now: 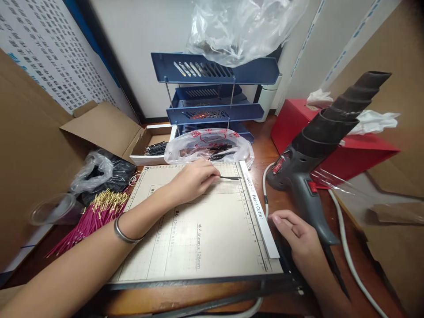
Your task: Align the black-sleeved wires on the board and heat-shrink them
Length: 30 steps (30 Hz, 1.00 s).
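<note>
My left hand (pixel 198 179) is pinched over the upper part of the paper cutter's board (pixel 218 229). Between its fingertips is a thin black strand (pixel 230 177), which lies sideways with its free end close to the white guard strip (pixel 260 210) marked "Paper Cutter". To the right of that strip, my right hand (pixel 294 232) is curled closed beside the board's edge. A dark part of the cutter shows below its fingers; what they grip, if anything, is hidden.
Behind the board are a plastic bag (pixel 208 148) of black pieces, an open carton (pixel 145 137) and blue tiered trays (pixel 215 114). Maroon wires with gold ends (pixel 96 216) lie left. A heat gun (pixel 308 176), its cable (pixel 351 256) and a red box (pixel 371 145) stand right.
</note>
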Each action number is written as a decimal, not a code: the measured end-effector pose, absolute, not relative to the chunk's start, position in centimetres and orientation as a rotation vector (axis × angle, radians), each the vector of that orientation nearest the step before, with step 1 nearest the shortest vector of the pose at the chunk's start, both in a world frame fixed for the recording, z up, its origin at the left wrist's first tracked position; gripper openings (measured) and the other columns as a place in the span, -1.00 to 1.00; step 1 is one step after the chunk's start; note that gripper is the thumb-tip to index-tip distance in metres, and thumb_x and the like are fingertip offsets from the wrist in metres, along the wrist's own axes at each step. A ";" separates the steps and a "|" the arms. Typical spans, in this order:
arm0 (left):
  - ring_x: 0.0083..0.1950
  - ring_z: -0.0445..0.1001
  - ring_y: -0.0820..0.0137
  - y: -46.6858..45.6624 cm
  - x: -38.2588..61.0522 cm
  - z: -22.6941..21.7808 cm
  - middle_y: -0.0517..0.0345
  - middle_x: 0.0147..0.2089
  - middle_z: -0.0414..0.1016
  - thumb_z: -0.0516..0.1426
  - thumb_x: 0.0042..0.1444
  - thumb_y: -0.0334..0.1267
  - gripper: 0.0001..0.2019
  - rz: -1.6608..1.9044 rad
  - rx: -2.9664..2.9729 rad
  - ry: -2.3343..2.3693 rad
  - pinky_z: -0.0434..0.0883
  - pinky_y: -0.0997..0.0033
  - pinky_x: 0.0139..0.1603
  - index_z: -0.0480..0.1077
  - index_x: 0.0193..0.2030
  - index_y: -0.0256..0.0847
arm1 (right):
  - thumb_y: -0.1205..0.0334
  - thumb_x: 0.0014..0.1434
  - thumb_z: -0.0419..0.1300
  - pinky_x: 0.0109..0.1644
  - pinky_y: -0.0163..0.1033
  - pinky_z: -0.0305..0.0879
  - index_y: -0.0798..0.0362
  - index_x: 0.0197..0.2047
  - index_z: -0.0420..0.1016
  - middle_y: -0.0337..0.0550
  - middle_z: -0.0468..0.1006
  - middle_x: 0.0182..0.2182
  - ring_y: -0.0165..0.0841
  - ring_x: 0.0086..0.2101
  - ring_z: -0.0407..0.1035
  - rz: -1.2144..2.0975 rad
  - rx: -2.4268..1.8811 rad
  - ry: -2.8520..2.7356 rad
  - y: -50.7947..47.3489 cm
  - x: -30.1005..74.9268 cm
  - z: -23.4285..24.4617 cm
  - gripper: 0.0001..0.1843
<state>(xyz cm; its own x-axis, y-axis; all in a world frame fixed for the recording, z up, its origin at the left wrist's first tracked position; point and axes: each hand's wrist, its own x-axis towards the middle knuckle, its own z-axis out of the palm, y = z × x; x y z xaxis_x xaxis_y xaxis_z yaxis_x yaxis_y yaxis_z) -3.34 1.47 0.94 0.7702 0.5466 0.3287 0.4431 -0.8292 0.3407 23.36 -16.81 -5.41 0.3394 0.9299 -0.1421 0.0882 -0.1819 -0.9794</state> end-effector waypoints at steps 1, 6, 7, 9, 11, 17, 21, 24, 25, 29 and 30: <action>-0.06 0.52 0.25 1.2 -3.1 0.7 0.00 -0.12 0.65 0.07 0.51 -0.24 -0.75 0.600 2.736 0.755 0.43 0.23 0.01 0.58 -0.09 -0.21 | -0.26 0.23 0.36 -0.45 -0.28 0.21 0.04 -0.26 0.61 -0.18 0.54 -0.47 -0.36 -0.49 0.32 1.008 -1.560 -0.950 -16.8 23.4 -5.4 -0.53; -0.06 0.49 0.19 0.7 -2.7 0.2 -0.02 -0.12 0.65 0.10 0.48 -0.19 -0.75 0.538 2.816 0.726 0.42 0.17 -0.01 0.61 -0.07 -0.19 | -0.27 0.24 0.35 -0.43 -0.29 0.16 0.03 -0.21 0.60 -0.20 0.54 -0.45 -0.38 -0.47 0.30 1.002 -1.581 -0.948 -17.0 23.4 -5.7 -0.52; -0.04 0.49 0.18 0.7 -2.8 0.3 -0.02 -0.11 0.65 0.13 0.45 -0.15 -0.76 0.536 2.815 0.726 0.42 0.15 0.00 0.61 -0.06 -0.18 | -0.27 0.24 0.35 -0.43 -0.29 0.16 0.03 -0.20 0.59 -0.20 0.53 -0.45 -0.39 -0.47 0.29 1.002 -1.583 -0.946 -17.0 23.4 -5.7 -0.52; -0.01 0.49 0.15 0.6 -3.0 0.3 -0.02 -0.08 0.65 0.17 0.41 -0.11 -0.76 0.549 2.782 0.735 0.42 0.13 0.03 0.61 -0.06 -0.18 | -0.29 0.24 0.34 -0.44 -0.29 0.12 0.03 -0.19 0.59 -0.22 0.50 -0.46 -0.40 -0.48 0.26 1.010 -1.586 -0.941 -16.9 23.4 -5.7 -0.50; -0.01 0.50 0.16 0.5 -3.0 0.3 -0.01 -0.07 0.65 0.15 0.41 -0.12 -0.75 0.580 2.718 0.749 0.42 0.12 0.06 0.61 -0.06 -0.19 | -0.29 0.24 0.33 -0.44 -0.29 0.12 0.03 -0.17 0.58 -0.24 0.46 -0.48 -0.41 -0.49 0.24 1.010 -1.592 -0.960 -16.7 23.4 -5.2 -0.50; -0.07 0.49 0.21 1.1 -1.8 -0.1 0.04 -0.15 0.61 0.20 0.35 -0.13 -0.79 0.589 2.605 0.761 0.37 0.16 0.03 0.61 -0.12 -0.20 | -0.17 0.29 0.29 -0.27 -0.24 0.29 0.00 -0.02 0.60 -0.19 0.56 -0.31 -0.37 -0.37 0.37 0.822 -1.583 -1.232 -12.7 22.2 -0.5 -0.57; -0.17 0.45 0.28 1.8 -0.3 -0.1 0.11 -0.27 0.58 0.25 0.26 -0.18 -0.86 0.557 2.542 0.775 0.33 0.24 -0.06 0.58 -0.20 -0.19 | 0.00 0.31 0.23 0.05 -0.10 0.40 0.02 -0.06 0.60 -0.06 0.64 -0.06 -0.26 -0.12 0.50 0.688 -1.481 -1.334 -7.7 21.0 2.6 -0.70; -0.22 0.43 0.32 2.3 0.4 -0.1 0.13 -0.31 0.55 0.24 0.21 -0.24 -0.90 0.556 2.492 0.774 0.30 0.29 -0.12 0.55 -0.27 -0.20 | 0.10 0.30 0.22 0.20 0.03 0.37 0.05 -0.01 0.59 0.03 0.58 0.09 -0.18 0.02 0.50 0.648 -1.470 -1.375 -4.5 20.6 2.6 -0.72; -0.23 0.42 0.33 2.4 0.4 -0.1 0.13 -0.30 0.54 0.24 0.21 -0.23 -0.89 0.555 2.482 0.752 0.30 0.29 -0.12 0.55 -0.28 -0.20 | 0.11 0.30 0.22 0.23 0.06 0.36 0.05 0.01 0.58 0.05 0.56 0.13 -0.15 0.07 0.48 0.650 -1.481 -1.380 -3.7 20.7 2.2 -0.71; -0.15 0.42 0.27 2.9 -0.4 -0.1 0.10 -0.21 0.58 0.28 0.25 0.01 -0.72 0.525 2.508 0.612 0.31 0.23 -0.04 0.57 -0.18 -0.18 | 0.12 0.30 0.20 0.34 0.14 0.31 0.02 0.08 0.56 0.03 0.56 0.17 -0.10 0.18 0.44 0.699 -1.469 -1.406 -1.4 21.3 0.4 -0.67; -0.12 0.43 0.25 3.0 -0.6 -0.1 0.09 -0.18 0.58 0.30 0.23 0.09 -0.66 0.511 2.516 0.579 0.32 0.21 -0.01 0.57 -0.14 -0.17 | 0.13 0.30 0.20 0.35 0.14 0.31 0.01 0.08 0.56 0.02 0.57 0.17 -0.10 0.19 0.44 0.712 -1.455 -1.410 -0.9 21.4 0.1 -0.68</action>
<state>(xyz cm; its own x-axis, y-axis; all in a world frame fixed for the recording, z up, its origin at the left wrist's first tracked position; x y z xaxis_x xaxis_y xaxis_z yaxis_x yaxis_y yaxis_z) -0.62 2.96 -0.13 0.8386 0.4889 0.2403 0.2993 -0.7821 0.5466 21.41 -0.87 0.08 0.1635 0.9654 0.2034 0.4094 0.1212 -0.9043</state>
